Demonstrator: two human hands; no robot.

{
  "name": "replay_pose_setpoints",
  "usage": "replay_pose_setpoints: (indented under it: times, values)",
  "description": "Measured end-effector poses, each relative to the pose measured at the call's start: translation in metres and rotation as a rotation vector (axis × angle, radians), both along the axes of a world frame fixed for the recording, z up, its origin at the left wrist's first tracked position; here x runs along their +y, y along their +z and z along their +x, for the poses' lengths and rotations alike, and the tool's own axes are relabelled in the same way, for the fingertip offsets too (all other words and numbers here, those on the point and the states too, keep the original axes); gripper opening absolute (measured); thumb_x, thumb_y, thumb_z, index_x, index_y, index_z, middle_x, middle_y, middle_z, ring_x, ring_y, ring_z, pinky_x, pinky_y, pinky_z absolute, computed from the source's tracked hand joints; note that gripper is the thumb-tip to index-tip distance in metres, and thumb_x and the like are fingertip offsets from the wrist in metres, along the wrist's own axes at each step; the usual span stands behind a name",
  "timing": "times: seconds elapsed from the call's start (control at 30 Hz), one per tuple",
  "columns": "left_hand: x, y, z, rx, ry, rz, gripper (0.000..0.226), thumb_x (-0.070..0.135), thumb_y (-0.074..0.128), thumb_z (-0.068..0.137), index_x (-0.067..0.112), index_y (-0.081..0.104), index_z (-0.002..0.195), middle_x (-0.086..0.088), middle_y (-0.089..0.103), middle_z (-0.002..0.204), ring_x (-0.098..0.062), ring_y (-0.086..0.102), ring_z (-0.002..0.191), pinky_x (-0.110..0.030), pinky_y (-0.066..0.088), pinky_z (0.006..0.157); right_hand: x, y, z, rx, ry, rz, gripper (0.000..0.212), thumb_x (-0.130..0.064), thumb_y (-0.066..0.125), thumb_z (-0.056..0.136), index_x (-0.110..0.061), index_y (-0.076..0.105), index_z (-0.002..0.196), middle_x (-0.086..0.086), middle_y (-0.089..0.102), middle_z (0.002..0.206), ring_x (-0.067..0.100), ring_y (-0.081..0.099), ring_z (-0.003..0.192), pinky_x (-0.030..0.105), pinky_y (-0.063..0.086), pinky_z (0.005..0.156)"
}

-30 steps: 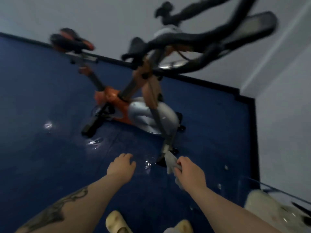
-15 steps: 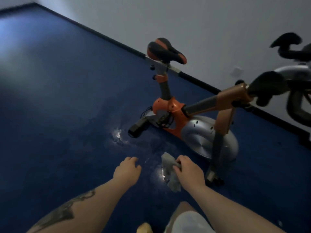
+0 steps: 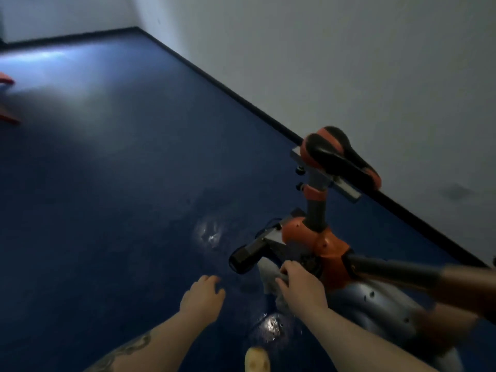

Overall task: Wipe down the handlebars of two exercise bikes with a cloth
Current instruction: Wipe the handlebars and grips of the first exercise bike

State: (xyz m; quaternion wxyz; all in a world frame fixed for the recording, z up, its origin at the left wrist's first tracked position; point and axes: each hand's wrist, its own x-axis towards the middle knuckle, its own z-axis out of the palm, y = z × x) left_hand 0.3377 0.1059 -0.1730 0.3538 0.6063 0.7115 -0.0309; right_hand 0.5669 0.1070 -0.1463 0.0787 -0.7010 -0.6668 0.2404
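Hands out front: right [image 3: 300, 287] grips cloth [image 3: 269, 275]; left [image 3: 202, 298] empty, fingers loosely curled.

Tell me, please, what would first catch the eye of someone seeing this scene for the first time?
The orange exercise bike at right, by the white wall, stands out against the dark blue floor, with its black and orange saddle raised high. Near the bottom, the right hand grips a pale cloth beside the bike's frame, while the left hand hangs empty.
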Motion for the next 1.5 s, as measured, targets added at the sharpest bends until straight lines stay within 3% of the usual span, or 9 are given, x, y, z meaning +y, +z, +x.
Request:
replay_pose_setpoints:
  times: [0.2,0.37,0.73,0.97,1.3,1.5]
  values:
    - [0.061,0.0,-0.06,0.016,0.149,-0.041,0.047,0.038,0.038,0.099,0.022,0.04,0.143,0.001,0.04,0.147,-0.02,0.048,0.125,-0.036,0.042,0.101,0.101,0.009,-0.036,-0.054,0.098,-0.038,0.013,-0.037,0.054,0.091,-0.027,0.048,0.086,-0.007,0.056,0.088,0.014,0.057,0.077,0.033,0.047,0.065]
    - [0.136,-0.007,-0.121,0.036,0.202,-0.069,0.044,0.036,0.038,0.099,0.021,0.044,0.14,-0.001,0.043,0.143,-0.019,0.051,0.119,-0.034,0.044,0.097,0.184,0.0,-0.089,-0.045,0.126,-0.049,0.013,-0.036,0.052,0.092,-0.024,0.048,0.09,-0.004,0.056,0.095,0.019,0.058,0.082,0.031,0.041,0.065]
    - [0.345,-0.005,-0.223,0.116,-0.003,-0.106,0.044,0.034,0.039,0.098,0.019,0.045,0.139,-0.003,0.046,0.141,-0.022,0.053,0.117,-0.035,0.046,0.097,0.316,-0.002,-0.167,-0.004,-0.225,-0.094,0.015,-0.036,0.053,0.093,-0.025,0.046,0.086,-0.007,0.053,0.091,0.014,0.054,0.077,0.03,0.04,0.064]
    - [0.463,-0.011,-0.188,0.069,-0.209,-0.099,0.044,0.034,0.039,0.097,0.021,0.045,0.139,-0.001,0.045,0.141,-0.021,0.052,0.119,-0.035,0.044,0.098,0.397,-0.012,-0.163,-0.007,-0.404,-0.127,0.013,-0.036,0.051,0.094,-0.025,0.047,0.088,-0.006,0.055,0.096,0.014,0.057,0.081,0.032,0.045,0.067]
    - [0.666,-0.003,-0.114,0.118,-0.45,-0.057,0.041,0.035,0.038,0.098,0.023,0.049,0.135,-0.001,0.048,0.139,-0.022,0.054,0.115,-0.037,0.047,0.095,0.562,-0.014,-0.12,0.025,-0.515,-0.085,0.012,-0.036,0.051,0.093,-0.027,0.045,0.087,-0.006,0.054,0.094,0.015,0.055,0.078,0.031,0.043,0.065]
    - [0.753,-0.004,-0.072,0.103,-0.563,-0.059,0.045,0.036,0.038,0.098,0.023,0.042,0.141,0.001,0.043,0.143,-0.022,0.05,0.122,-0.035,0.044,0.098,0.638,-0.004,-0.088,-0.022,-0.654,-0.081,0.01,-0.035,0.05,0.095,-0.026,0.047,0.092,-0.005,0.054,0.098,0.014,0.055,0.078,0.029,0.039,0.063]
